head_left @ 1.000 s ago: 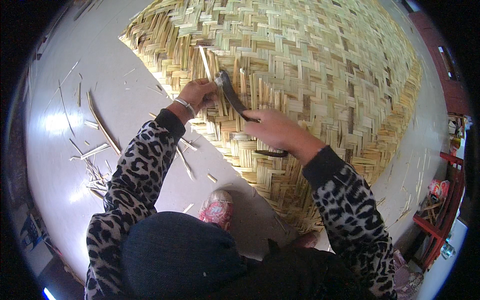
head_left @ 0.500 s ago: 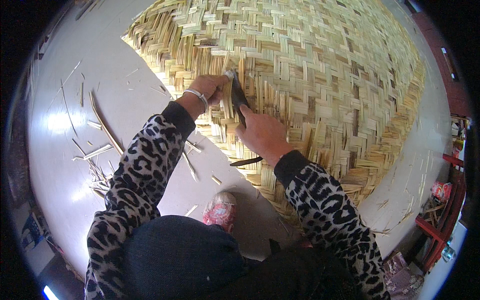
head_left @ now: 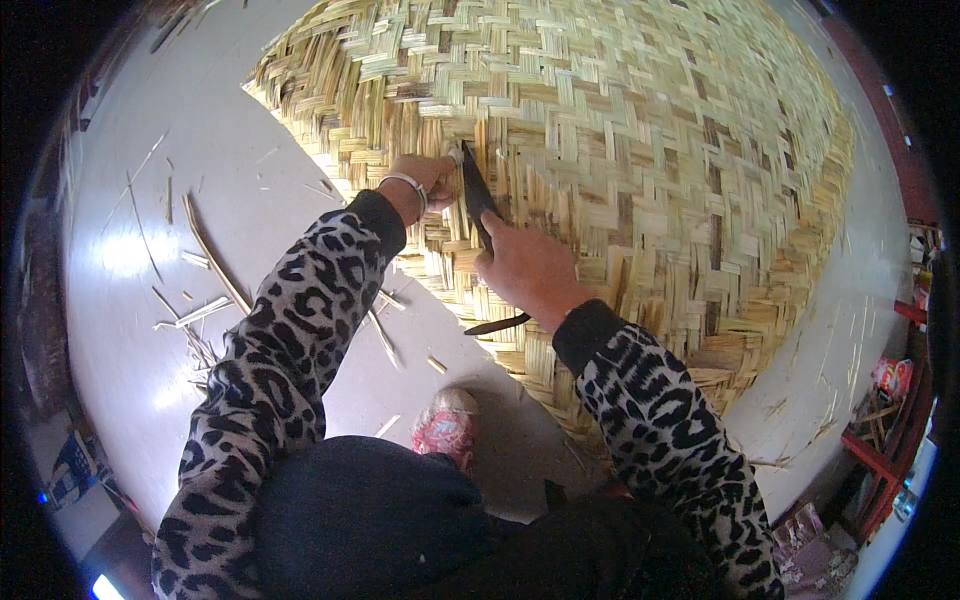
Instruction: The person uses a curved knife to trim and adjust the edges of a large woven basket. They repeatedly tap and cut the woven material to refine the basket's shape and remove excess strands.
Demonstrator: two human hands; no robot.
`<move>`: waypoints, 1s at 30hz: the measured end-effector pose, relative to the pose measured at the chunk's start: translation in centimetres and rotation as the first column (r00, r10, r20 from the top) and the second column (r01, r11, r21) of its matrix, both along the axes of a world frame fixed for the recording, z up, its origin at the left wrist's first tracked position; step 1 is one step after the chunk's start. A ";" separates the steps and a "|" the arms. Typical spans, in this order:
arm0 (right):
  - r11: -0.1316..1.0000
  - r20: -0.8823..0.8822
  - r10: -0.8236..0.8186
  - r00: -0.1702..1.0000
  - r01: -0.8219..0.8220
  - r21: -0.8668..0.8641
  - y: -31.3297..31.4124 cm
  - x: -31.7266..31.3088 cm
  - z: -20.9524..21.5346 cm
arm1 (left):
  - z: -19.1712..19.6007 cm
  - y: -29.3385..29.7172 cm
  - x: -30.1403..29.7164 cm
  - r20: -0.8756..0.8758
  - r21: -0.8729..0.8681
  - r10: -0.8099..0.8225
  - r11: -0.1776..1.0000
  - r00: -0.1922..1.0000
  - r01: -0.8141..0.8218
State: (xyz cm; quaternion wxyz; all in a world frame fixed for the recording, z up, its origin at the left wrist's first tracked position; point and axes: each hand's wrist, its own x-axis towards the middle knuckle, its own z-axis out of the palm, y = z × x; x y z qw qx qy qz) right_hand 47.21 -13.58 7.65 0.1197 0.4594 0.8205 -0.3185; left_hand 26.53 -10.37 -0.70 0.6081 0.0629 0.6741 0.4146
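Observation:
A large mat woven from flat straw-coloured strips (head_left: 640, 150) spreads over the floor ahead of me. My right hand (head_left: 530, 268) is closed around a dark, narrow-bladed tool (head_left: 477, 190), which looks like a knife or sickle. Its blade points away from me, and a dark curved end shows below the hand. Near the mat's left edge, my left hand (head_left: 430, 180) has its fingers bent together beside the blade tip. Something pale shows at its fingertips; whether a strip is pinched there is hidden.
Cut strips and slivers (head_left: 205, 310) litter the pale floor (head_left: 120, 330) on the left. My shoe (head_left: 446, 428) stands close to the mat's near edge. At the right are a red wooden frame (head_left: 872, 455) and a small red-and-white item (head_left: 890, 377).
My left hand has shifted slightly right and down, closer to the blade. A light strip that stood up by its fingers no longer shows. My right hand keeps nearly the same place.

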 end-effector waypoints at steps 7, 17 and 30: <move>0.995 -0.064 0.030 0.998 -0.024 0.099 -0.2 0.4 -0.1 | 0.9 -1.8 -1.3 -0.707 -0.023 -0.399 0.838 0.584 0.545; 0.962 0.018 0.043 0.999 -0.037 -0.271 -3.4 10.9 7.4 | 0.0 -2.0 -0.6 -0.900 -0.292 -0.421 0.772 0.110 0.564; 0.553 -0.316 -0.603 0.732 0.098 -0.828 -2.4 10.3 8.8 | 1.7 -0.4 1.0 -0.171 0.162 -0.393 0.893 0.904 0.419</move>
